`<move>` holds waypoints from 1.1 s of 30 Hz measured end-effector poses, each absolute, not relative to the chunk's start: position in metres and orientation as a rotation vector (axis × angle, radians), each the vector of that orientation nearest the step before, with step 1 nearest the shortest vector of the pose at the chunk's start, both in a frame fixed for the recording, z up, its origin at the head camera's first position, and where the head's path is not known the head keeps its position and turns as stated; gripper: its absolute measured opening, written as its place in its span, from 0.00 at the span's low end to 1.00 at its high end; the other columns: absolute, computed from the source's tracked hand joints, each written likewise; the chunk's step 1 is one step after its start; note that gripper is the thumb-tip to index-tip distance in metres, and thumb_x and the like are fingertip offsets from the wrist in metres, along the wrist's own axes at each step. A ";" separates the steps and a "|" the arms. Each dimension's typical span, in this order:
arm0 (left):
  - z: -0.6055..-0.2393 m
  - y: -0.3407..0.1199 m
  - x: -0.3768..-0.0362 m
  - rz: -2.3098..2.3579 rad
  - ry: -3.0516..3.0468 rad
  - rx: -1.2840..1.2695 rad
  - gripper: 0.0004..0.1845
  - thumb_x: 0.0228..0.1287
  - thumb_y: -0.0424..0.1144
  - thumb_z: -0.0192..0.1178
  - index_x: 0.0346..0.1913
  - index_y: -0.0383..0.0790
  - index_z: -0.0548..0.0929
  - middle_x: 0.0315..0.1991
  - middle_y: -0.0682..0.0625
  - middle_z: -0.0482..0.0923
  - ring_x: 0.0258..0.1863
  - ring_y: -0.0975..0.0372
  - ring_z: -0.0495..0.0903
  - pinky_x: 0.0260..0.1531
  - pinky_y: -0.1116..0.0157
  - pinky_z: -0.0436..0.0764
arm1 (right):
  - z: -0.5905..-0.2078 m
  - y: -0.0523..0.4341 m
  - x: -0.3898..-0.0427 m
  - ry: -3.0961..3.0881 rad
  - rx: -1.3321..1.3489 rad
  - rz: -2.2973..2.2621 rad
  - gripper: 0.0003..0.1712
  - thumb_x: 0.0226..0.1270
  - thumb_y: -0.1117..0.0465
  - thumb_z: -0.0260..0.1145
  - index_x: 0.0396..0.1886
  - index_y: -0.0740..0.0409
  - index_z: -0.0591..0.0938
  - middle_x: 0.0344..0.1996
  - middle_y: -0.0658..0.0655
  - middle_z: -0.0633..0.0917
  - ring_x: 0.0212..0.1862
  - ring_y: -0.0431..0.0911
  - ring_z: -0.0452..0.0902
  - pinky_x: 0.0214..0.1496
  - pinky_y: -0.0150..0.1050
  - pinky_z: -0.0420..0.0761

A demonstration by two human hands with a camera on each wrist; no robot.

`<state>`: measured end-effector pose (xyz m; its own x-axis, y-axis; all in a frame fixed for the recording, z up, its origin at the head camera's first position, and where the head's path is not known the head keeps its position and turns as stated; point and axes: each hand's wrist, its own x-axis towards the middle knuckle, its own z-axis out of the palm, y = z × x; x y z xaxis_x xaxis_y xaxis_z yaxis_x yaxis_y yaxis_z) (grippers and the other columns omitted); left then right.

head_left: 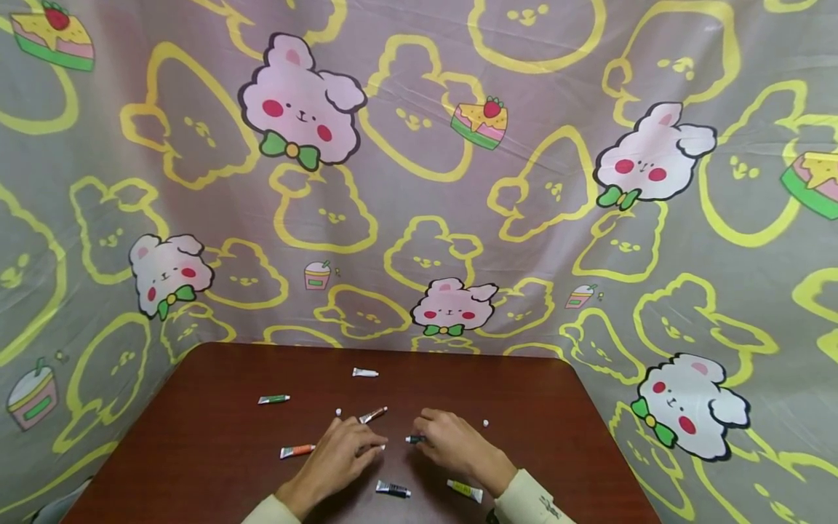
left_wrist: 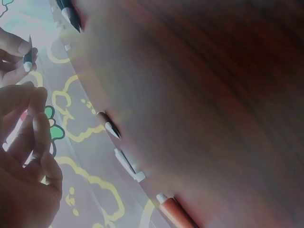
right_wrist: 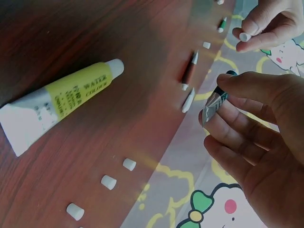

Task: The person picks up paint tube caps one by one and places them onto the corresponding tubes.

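- A printed cloth with rabbits and cakes is hung behind and around the worktop, which is dark reddish wood.
- Paint tubes are scattered on the worktop: a white tube at the far side, a green tube to the left, a brown tube just beyond the left hand, an orange tube left of that hand, a black tube between the forearms, and a yellow tube just beside the right wrist.
- In the right wrist view the yellow tube is seen lying flat, its white cap on, with three loose caps in a row near it.
- Small white caps are seen lying apart on the wood, one also at the right.
- Nothing is seen lying between the two hands.
- The right hand is held low over the middle of the worktop; a dark tube is pinched in its grip between thumb and fingers, the crimped silver end pointing towards the wrist.
- The left hand is close beside it; a white cap is pinched between its thumb and fingertips.
- The dark tube is small, dark green to black, and lies between the two hands, just above the wood.
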<state>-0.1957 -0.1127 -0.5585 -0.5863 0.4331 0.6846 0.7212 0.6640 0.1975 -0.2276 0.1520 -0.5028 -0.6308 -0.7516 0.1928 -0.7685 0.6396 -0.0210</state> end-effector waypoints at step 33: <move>-0.561 -0.102 -0.192 -0.644 -2.331 -0.849 0.12 0.55 0.39 0.82 0.39 0.55 0.90 0.34 0.66 0.88 0.36 0.71 0.80 0.37 0.67 0.67 | -0.502 0.137 -0.217 -2.594 1.344 0.072 0.12 0.62 0.56 0.82 0.35 0.50 0.84 0.34 0.46 0.83 0.31 0.36 0.78 0.30 0.30 0.78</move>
<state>-0.1915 -0.1016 -0.5606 -0.6357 0.4165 0.6499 0.6910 0.6823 0.2386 -0.2167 0.1367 -0.5018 -0.5579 -0.8014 0.2157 -0.8121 0.5807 0.0570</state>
